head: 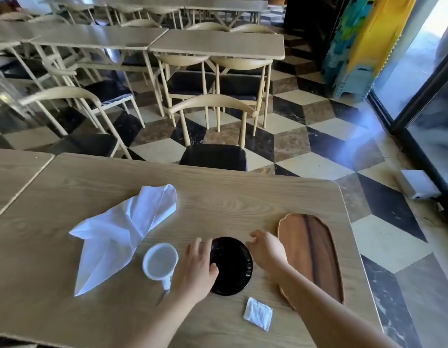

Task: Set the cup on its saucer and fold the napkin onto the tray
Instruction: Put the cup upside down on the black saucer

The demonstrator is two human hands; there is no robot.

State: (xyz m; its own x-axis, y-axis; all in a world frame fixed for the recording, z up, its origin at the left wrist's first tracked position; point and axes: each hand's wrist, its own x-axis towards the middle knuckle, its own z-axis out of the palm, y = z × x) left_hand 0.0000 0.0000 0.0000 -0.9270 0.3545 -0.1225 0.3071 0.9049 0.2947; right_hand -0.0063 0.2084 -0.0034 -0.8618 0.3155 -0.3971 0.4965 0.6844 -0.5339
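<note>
A black saucer (234, 266) lies on the wooden table (218, 192), near its front edge. My left hand (196, 268) rests over the saucer's left rim, fingers spread, thumb on the plate. My right hand (267, 251) hovers at its right rim, fingers apart, holding nothing. A white cup (160, 261) stands upright just left of my left hand, with its handle pointing toward me. The white cloth napkin (120, 232) lies crumpled and unfolded to the left. An oval wooden tray (316, 249) lies at the right, bare.
A small white packet (258, 313) lies in front of the saucer. A chair with a dark seat (214, 156) stands at the table's far side. Another table (14, 172) adjoins on the left. The table's right edge drops to a checkered floor (383, 234).
</note>
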